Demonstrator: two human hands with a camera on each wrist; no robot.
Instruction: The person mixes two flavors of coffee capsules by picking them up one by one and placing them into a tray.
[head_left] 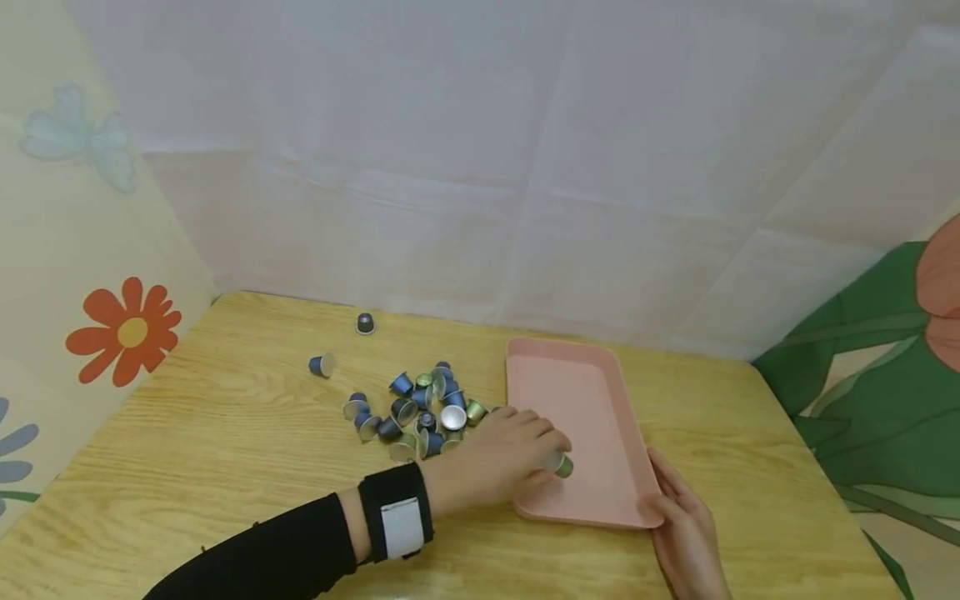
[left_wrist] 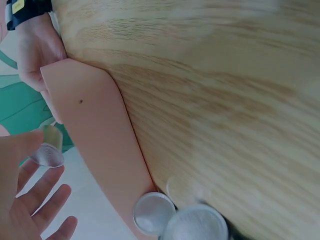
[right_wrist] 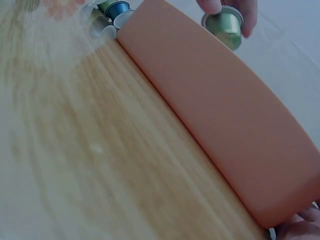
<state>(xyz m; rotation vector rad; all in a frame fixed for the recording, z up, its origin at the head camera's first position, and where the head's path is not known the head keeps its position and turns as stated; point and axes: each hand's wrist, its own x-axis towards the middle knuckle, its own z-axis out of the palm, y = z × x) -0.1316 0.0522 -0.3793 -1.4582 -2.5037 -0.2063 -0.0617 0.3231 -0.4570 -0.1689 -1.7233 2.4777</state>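
A pale, creased sheet (head_left: 465, 167) is hanging behind a wood-grain table (head_left: 247, 500). Reading the head view as a clock centred on the tray, coffee capsules (head_left: 427, 420) in blue, black and green are lying in a loose heap at nine o'clock, with a blue stray capsule (head_left: 318, 365) and a dark stray capsule (head_left: 365, 323) lying farther out towards ten. The pink rectangular tray (head_left: 558, 383) is sitting close beside that heap, likely shortening the reach. The left hand (head_left: 517, 454) is pinching a green coffee capsule (head_left: 565, 467) between thumb and finger, its other fingers fanning out, and is holding it above the tray floor, towards seven o'clock from centre. The right hand (head_left: 686, 525) is gripping the tray's near corner at four o'clock, thumb over the rim, presumably bracing it against sliding. The held capsule is tilting: its green base is pointing to about four o'clock, its silvery wide end towards ten. The tray's long axis is running roughly from twelve to six.
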